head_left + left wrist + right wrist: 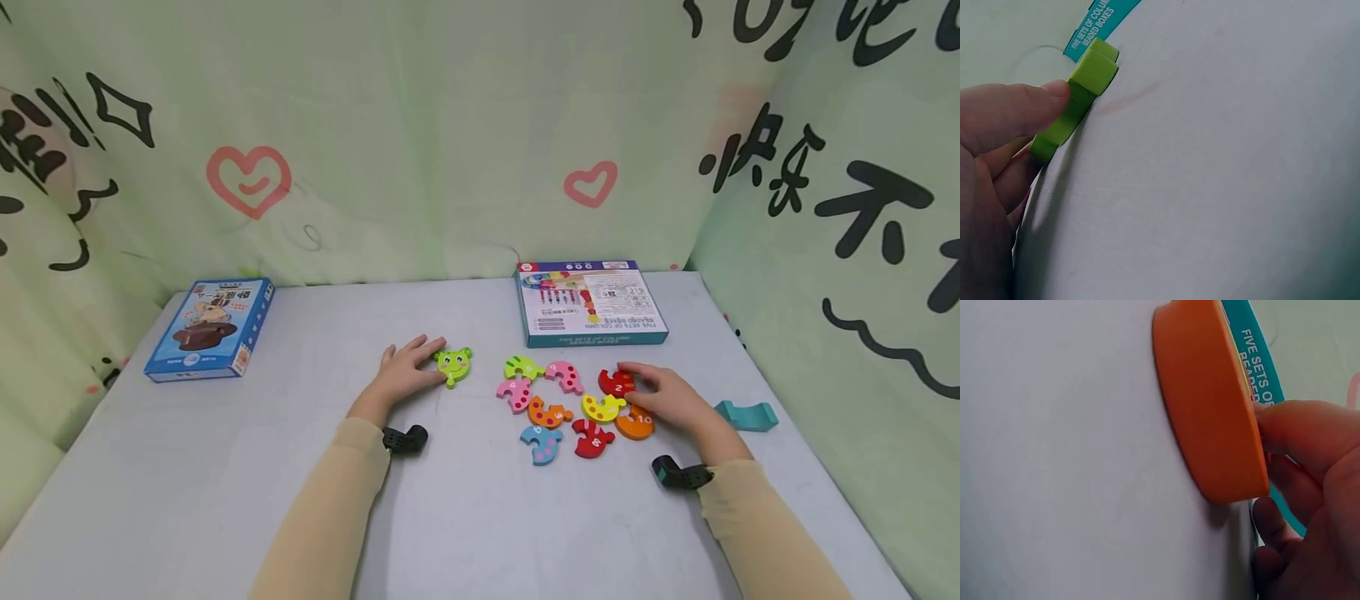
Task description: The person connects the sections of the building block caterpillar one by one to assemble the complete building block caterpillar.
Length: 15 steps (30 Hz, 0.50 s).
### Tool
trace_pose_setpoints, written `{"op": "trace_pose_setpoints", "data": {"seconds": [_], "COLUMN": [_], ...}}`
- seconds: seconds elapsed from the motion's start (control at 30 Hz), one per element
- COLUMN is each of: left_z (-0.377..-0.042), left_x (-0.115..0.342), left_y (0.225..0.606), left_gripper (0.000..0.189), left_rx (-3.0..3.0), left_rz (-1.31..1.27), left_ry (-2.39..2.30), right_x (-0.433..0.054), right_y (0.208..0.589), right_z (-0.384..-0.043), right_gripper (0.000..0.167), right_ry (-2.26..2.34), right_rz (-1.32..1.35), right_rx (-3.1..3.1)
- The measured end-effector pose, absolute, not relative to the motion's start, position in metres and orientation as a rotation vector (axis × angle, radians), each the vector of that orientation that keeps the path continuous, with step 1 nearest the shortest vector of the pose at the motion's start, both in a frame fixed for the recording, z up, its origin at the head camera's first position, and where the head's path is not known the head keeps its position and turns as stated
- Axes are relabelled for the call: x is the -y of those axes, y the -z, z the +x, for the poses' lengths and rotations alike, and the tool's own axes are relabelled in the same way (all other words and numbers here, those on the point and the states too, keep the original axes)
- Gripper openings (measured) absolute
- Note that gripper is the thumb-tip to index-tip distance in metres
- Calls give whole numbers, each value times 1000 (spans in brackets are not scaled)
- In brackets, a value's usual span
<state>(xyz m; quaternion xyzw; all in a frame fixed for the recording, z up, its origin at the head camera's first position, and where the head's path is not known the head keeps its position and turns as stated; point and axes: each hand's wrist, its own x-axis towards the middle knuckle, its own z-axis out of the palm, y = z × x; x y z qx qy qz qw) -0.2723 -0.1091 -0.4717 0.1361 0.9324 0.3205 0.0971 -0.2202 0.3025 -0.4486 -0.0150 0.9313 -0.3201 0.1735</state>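
Observation:
My left hand point(405, 371) pinches a green piece shaped like a smiling animal head point(453, 365) at its left side. In the left wrist view, the thumb presses the rim of that green piece point(1079, 94), which stands close over the table. My right hand point(663, 398) has its thumb and index finger around a red curved piece point(615, 383). An orange curved piece point(636, 423) lies just below that thumb; in the right wrist view it point(1210, 406) hides most of the red one. Left of these are a yellow piece point(602, 408) and another red piece point(592, 439).
More curved pieces lie nearby: green point(522, 367), pink point(564, 377), spotted orange point(549, 413) and blue point(542, 444). A beaded-toy box point(592, 304) lies behind them, a blue box point(212, 329) at the far left. Beyond the right wrist sits a teal wavy block point(748, 416).

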Motion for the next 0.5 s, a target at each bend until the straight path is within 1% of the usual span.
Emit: {"op": "trace_pose_setpoints", "data": {"seconds": [0.2, 0.5], "left_z": [-272, -271], "left_x": [109, 107], "left_y": [472, 469], "left_gripper": [62, 59], "left_rx": [-2768, -2773], "left_rz": [425, 433], "left_ry": [-949, -918], "right_x": [-296, -251], "right_y": [439, 417], "right_z": [-214, -200], "right_gripper": [62, 58], "right_ry": [960, 1137], "right_rz": [22, -89], "right_rx": [-2674, -2660]}}
